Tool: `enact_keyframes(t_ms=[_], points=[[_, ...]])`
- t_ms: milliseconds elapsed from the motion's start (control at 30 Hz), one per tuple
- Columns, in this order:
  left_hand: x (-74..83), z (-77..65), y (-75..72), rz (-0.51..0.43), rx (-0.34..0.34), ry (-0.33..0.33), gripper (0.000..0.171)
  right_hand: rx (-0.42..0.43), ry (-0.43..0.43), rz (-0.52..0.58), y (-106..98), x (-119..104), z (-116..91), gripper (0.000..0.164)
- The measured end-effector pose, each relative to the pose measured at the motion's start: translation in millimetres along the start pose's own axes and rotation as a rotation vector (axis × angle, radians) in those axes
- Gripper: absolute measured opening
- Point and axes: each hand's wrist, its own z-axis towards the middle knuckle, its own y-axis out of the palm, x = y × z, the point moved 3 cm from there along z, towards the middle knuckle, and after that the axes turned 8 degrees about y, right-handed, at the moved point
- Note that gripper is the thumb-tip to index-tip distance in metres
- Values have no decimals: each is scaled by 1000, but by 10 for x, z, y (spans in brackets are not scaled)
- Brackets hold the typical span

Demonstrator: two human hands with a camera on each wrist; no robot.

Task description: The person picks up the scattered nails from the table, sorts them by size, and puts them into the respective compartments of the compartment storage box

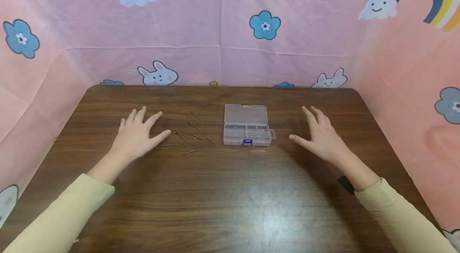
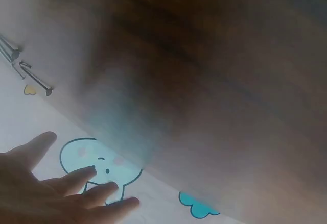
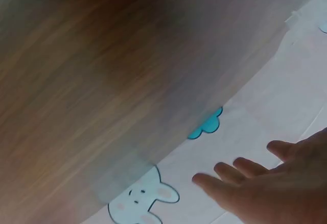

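Observation:
Several thin metal nails (image 1: 194,125) lie scattered on the table, left of the middle. Two or three show their round heads in the left wrist view, one nail (image 2: 36,78) near its left edge. Right of them sits a clear plastic compartment box (image 1: 233,141), its lid (image 1: 246,115) swung back and a purple-blue latch (image 1: 247,141) in front. My left hand (image 1: 134,135) is spread beside the nails, its thumb closest to them, gripping nothing. My right hand (image 1: 325,139), fingers extended and holding nothing, is to the right of the box and apart from it.
The brown wood-grain table (image 1: 215,197) has rounded far corners. Pink cloth (image 1: 201,17) with printed rabbits, clouds and flowers walls in its back and sides. A small hang tab (image 1: 273,133) juts from the box's right side. Something dark (image 1: 346,184) shows at my right wrist.

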Motion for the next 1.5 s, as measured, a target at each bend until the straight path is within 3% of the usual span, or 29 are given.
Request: enact_keyframes(t_ms=[367, 633, 867, 1133, 1500], points=[[20, 43, -34, -96, 73, 33, 73, -41, -77, 95, 84, -232, 84, 93], [14, 111, -49, -205, 94, 86, 59, -43, -119, 294, 148, -343, 148, 79], [-52, 184, -17, -295, 65, 97, 46, -101, -123, 504, 242, -427, 196, 70], [-105, 250, 21, -475, -2, 61, 40, -210, -84, 606, 326, -457, 259, 66], [-93, 306, 52, -450, -32, 74, 32, -288, -107, 706, 433, -411, 363, 59]])
